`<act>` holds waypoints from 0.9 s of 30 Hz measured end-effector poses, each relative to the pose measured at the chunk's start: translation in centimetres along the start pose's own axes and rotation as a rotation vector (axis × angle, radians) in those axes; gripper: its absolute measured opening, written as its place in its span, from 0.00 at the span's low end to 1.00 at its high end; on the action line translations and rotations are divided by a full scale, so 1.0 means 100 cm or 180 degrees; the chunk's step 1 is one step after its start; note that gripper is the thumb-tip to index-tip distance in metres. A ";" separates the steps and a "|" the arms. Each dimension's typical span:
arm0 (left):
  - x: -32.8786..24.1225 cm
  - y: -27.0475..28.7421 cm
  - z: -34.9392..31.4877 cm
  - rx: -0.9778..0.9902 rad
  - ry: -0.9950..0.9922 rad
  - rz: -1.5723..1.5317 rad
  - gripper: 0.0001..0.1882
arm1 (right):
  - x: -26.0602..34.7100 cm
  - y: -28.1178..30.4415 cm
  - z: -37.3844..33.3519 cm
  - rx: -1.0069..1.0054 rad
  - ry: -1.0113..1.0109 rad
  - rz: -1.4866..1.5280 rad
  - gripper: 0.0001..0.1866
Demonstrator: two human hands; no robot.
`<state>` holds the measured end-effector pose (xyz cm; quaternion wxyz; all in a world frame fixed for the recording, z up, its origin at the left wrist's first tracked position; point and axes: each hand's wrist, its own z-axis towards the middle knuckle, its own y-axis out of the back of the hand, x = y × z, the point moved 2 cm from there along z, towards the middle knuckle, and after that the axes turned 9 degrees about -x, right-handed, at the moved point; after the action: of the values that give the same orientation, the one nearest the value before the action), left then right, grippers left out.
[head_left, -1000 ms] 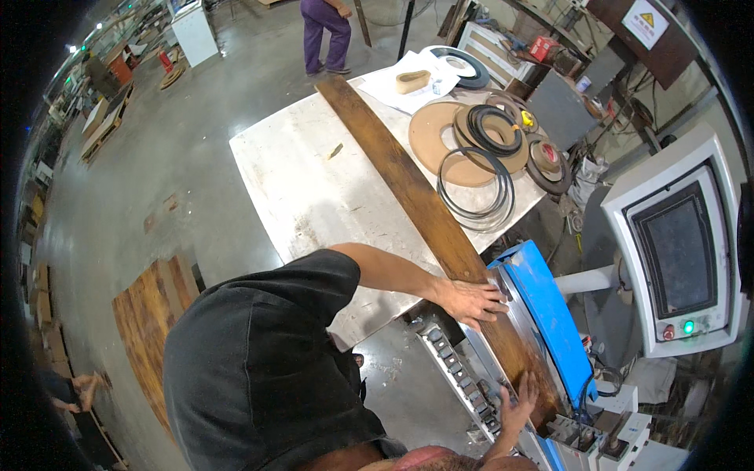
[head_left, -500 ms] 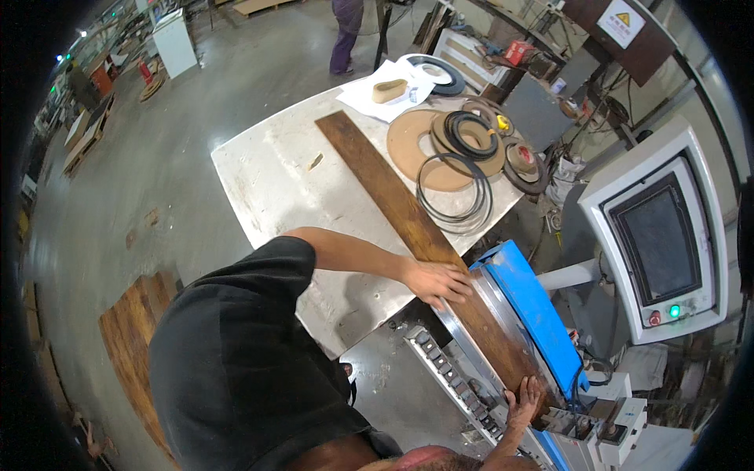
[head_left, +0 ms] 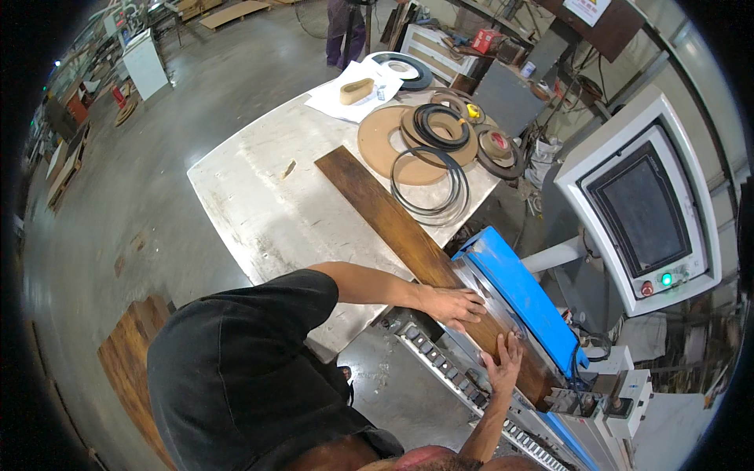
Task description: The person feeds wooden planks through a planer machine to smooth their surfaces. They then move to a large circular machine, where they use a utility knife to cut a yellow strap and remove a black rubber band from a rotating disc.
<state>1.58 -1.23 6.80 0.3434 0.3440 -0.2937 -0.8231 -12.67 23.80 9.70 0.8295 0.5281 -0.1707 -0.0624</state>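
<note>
A long brown wood-grain board runs slantwise from the pale table into a machine with a blue cover. My left hand lies flat on the board near the start of the machine bed, fingers stretched. Lower down, my right hand rests on the same board, its fingers spread over the surface and its thumb toward the near edge. Neither hand is wrapped round anything. The board's lower end reaches the machine's metal head.
Coiled edge-banding rolls and a sheet of paper lie on the far part of the table. A control panel stands at right, a roller track runs alongside, and stacked boards are at left. Another person stands beyond.
The board has slid down along the machine bed, away from the table's far side. My right hand has moved back up the board, closer to my left hand. The view has shifted slightly.
</note>
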 end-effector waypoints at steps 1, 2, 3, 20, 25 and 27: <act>-0.003 -0.005 0.007 0.0039 0.0033 -0.0053 0.29 | -0.013 0.004 -0.005 -0.0040 0.0053 0.0055 0.36; -0.006 -0.008 0.013 0.0075 0.0071 -0.0101 0.29 | -0.025 0.008 -0.011 -0.0078 0.0112 0.0112 0.35; -0.005 -0.014 0.016 0.0185 0.0103 -0.0135 0.30 | -0.034 0.009 -0.015 0.0011 0.0075 0.0118 0.37; 0.009 0.005 -0.012 0.0399 0.0061 0.0369 0.27 | -0.065 0.061 -0.066 0.0309 -0.0745 -0.0133 0.35; -0.004 -0.023 0.019 0.0343 0.0134 -0.0110 0.28 | -0.031 0.025 -0.020 0.0110 -0.0164 0.0006 0.35; -0.006 -0.022 0.030 0.0386 -0.0112 -0.0142 0.28 | -0.064 0.030 -0.046 0.0036 -0.0151 0.0059 0.38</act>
<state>-1.21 1.25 7.18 0.2982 0.3561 -0.3413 -0.8171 -17.31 30.83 9.19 0.8228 0.5295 -0.1956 -0.0663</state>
